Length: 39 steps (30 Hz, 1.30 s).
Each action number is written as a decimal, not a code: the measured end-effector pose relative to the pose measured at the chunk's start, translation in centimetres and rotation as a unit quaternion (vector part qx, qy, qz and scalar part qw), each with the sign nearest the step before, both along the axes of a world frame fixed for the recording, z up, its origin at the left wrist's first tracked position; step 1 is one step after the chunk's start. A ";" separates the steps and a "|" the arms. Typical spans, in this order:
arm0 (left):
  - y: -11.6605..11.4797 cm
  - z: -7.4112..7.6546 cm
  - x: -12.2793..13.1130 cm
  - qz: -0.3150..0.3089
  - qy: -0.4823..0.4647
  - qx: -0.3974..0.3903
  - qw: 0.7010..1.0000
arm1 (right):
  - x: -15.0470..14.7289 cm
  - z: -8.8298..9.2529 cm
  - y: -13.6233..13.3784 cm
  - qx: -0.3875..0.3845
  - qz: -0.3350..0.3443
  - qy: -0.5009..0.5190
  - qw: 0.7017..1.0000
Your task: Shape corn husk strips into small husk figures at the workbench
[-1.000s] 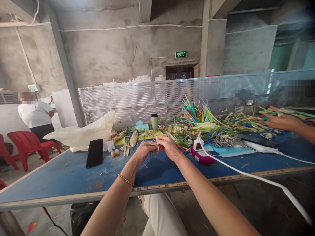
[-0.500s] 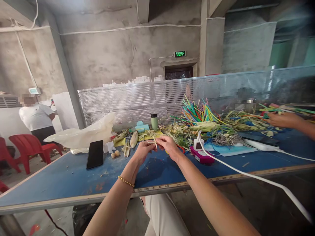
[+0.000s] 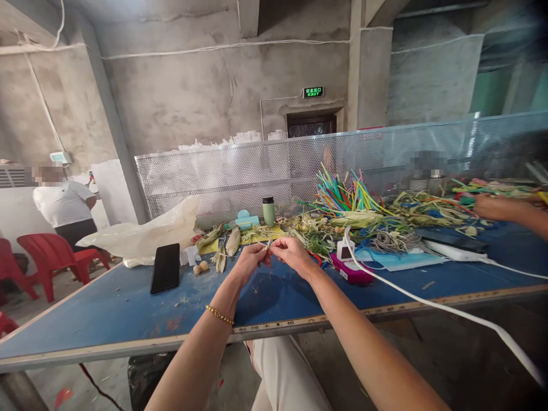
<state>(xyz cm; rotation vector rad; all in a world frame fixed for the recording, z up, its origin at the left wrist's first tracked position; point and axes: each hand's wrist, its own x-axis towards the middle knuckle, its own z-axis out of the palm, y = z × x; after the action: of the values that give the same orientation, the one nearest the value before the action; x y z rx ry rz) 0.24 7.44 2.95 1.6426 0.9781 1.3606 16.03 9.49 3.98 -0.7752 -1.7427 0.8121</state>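
- The left hand [image 3: 248, 264] and the right hand [image 3: 295, 255] meet over the middle of the table [image 3: 107, 319] and pinch a thin strip [image 3: 268, 244] between them.
- A phone [image 3: 165, 267] lies on the table left of the hands, and a plastic bag [image 3: 145, 231] lies behind it.
- A flask [image 3: 268, 212] stands behind the hands, just before the mesh screen [image 3: 240, 171] along the far side of the table.
- A pile of strips [image 3: 342, 197] lies right of the flask, with a charger box [image 3: 351, 273] before it.
- A co-worker's hand [image 3: 492, 206] is at the far right.
- Chairs [image 3: 51, 254] stand on the floor left of the table.
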 end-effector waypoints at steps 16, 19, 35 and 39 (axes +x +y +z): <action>0.1 0.1 -0.4 -0.015 -0.102 -0.032 0.994 | 0.1 -0.1 1.0 0.053 -0.052 0.025 0.997; 0.0 0.0 -0.4 -0.017 -0.088 -0.022 0.996 | 0.6 0.2 1.1 0.052 -0.074 0.042 0.995; -1.0 0.6 0.2 -0.050 -0.048 0.026 0.997 | 0.0 0.0 0.8 -0.022 0.002 0.071 0.997; -0.7 0.3 0.3 -0.033 -0.064 0.016 0.997 | -0.2 -0.1 1.0 -0.028 -0.008 0.073 0.997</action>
<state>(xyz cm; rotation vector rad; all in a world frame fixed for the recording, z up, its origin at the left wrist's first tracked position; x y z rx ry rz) 0.55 6.77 3.29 1.5761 0.8242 1.4262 15.84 10.46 3.84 -0.7468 -1.5886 0.8873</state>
